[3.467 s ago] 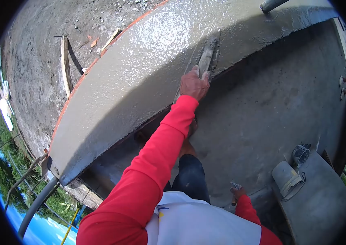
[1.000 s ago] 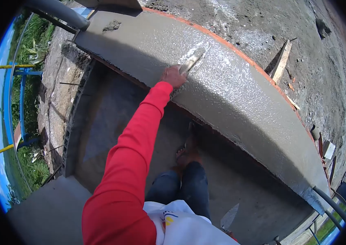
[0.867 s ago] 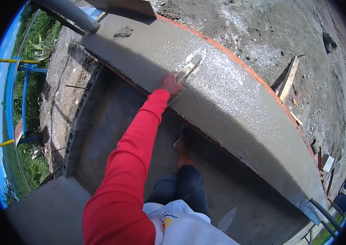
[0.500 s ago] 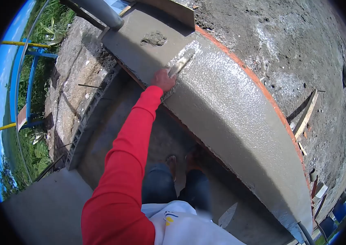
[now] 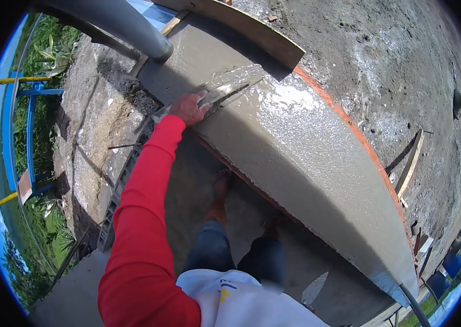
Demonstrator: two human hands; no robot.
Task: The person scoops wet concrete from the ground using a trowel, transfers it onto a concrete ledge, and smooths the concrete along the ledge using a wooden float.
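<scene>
My left hand, at the end of a red sleeve, is closed on the handle of a long float. The float lies across wet grey concrete near the upper end of the curved slab. Some loose mortar shows along the float's far edge. Low in the view, a pointed trowel blade sticks out beside my white shirt; its handle and my right hand are out of sight.
A thick grey pipe stands at the slab's upper left. An upright board borders the top, and an orange-red strip edges the outer curve. Below are hollow blocks and my feet on the lower floor.
My left hand and the float have moved left and toward the pipe, turning flatter. The mortar lump near the pipe is now spread. The view has shifted, bringing the pipe and board closer.
</scene>
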